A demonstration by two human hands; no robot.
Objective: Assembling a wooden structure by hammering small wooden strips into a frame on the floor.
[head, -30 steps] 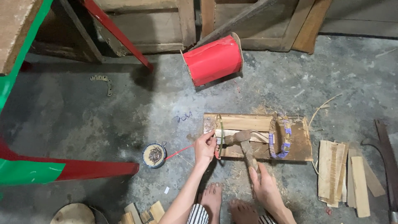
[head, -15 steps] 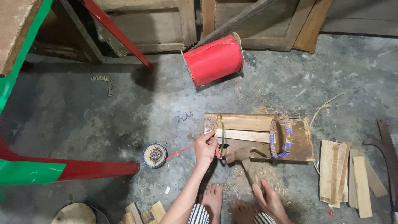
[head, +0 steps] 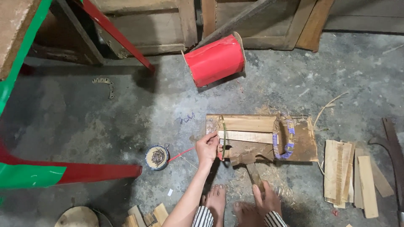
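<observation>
My left hand (head: 208, 148) pinches the left end of a pale wooden slat (head: 246, 136) that lies across a wooden block (head: 261, 122) on the concrete floor. A thin red strip (head: 182, 154) runs from that hand toward the left. My right hand (head: 266, 199) grips the handle of a wooden hammer (head: 250, 165), whose head rests low against the block's front edge. A purple-and-grey woven band (head: 283, 141) loops around the block's right part. My bare feet (head: 229, 206) sit just below the block.
A small round tin of nails (head: 156, 157) stands left of my left hand. A red spool (head: 215, 59) lies behind the block. Cut wood slats (head: 349, 176) are piled at right beside a saw blade (head: 393, 147). A red-and-green frame (head: 71, 173) lies at left.
The hammer has come down off the slat and back toward me, with my right hand lower on the handle. My left hand has stayed at the slat's left end.
</observation>
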